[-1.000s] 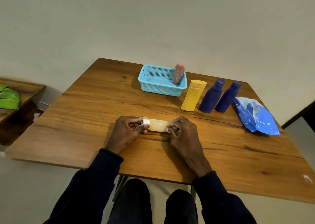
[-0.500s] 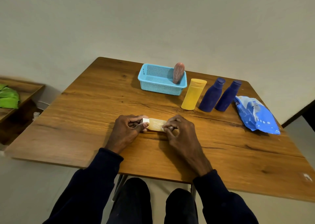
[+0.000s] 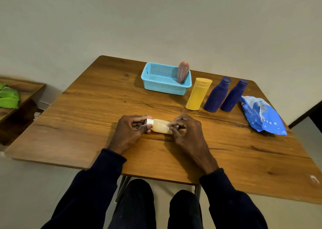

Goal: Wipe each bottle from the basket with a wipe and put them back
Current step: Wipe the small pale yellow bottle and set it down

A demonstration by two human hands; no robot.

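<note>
A pale amber bottle (image 3: 160, 126) with a white cap lies on its side on the wooden table (image 3: 97, 110). My left hand (image 3: 129, 131) grips its cap end. My right hand (image 3: 187, 129) presses a small white wipe (image 3: 168, 127) against the bottle's other end; most of the wipe is hidden under my fingers. At the back stands a light blue basket (image 3: 162, 85) with a brown-pink bottle (image 3: 183, 71) leaning in its right corner. To the right of the basket stand a yellow bottle (image 3: 198, 96) and two dark blue bottles (image 3: 217, 94) (image 3: 234, 95).
A blue wipes pack (image 3: 262, 118) lies near the table's right edge. A low wooden shelf (image 3: 22, 93) with green cloth (image 3: 8, 98) stands left of the table. My knees show below the table's front edge.
My right hand has slid along the bottle's body, first toward the cap and then slightly back. My left hand keeps its grip on the cap end.
</note>
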